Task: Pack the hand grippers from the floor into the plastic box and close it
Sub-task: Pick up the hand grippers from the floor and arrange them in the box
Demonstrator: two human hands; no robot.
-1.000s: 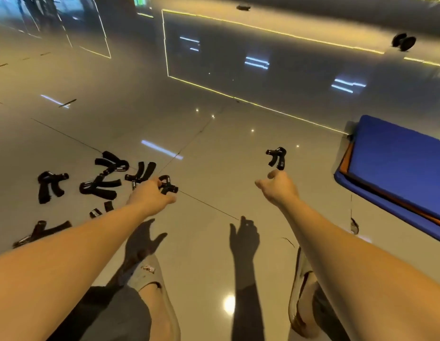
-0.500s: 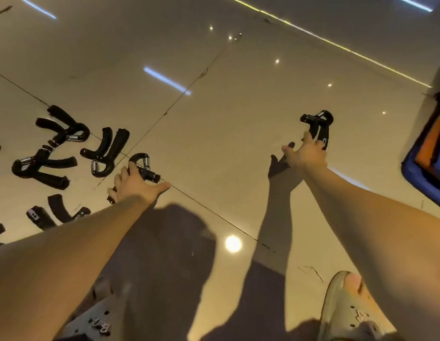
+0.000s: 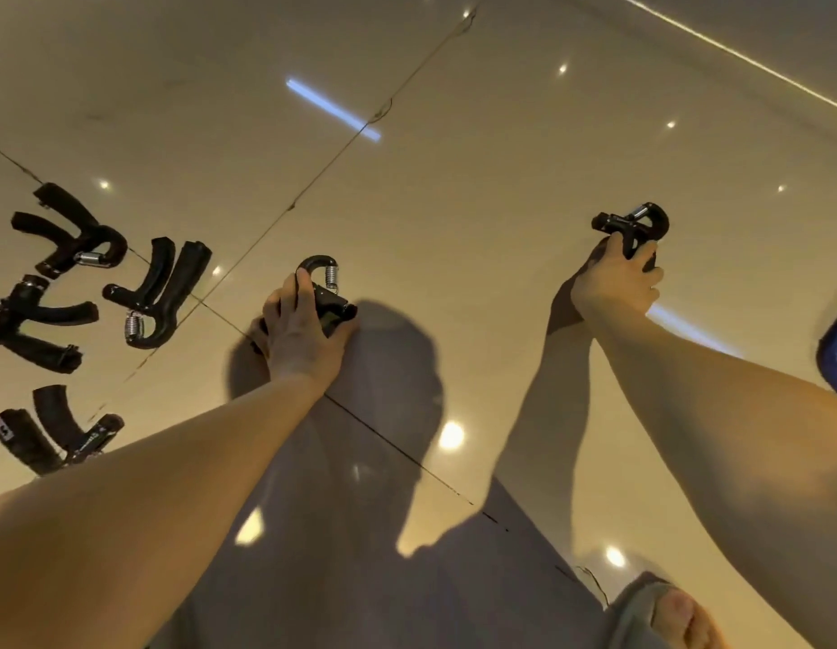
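- While both arms reach down to the shiny floor [image 3: 454, 189], each hand is wrapped around a black hand gripper.
- The left hand [image 3: 300, 331] is curled shut on a hand gripper [image 3: 323, 292] that lies just past a dark line between the floor tiles. Its round black top and small silver spring stick out above the fingers [image 3: 304, 288].
- The right hand [image 3: 615, 285] is curled shut on another hand gripper [image 3: 634, 224], well apart from the first one, off to the right. Its round top and a shiny metal part show above the hand.
- Four more hand grippers lie on the floor at the left side: one at the top [image 3: 70, 229], one in the middle [image 3: 161, 292], one at the left edge [image 3: 34, 323], and one lower down [image 3: 51, 430] near the left arm.
- A blue thing [image 3: 835, 348] peeks in at the right edge; I cannot tell what it is.
- A light shoe [image 3: 660, 611] shows at the bottom right.
- Dark shadows of the arms fall across the floor.
- No box shows up anywhere.
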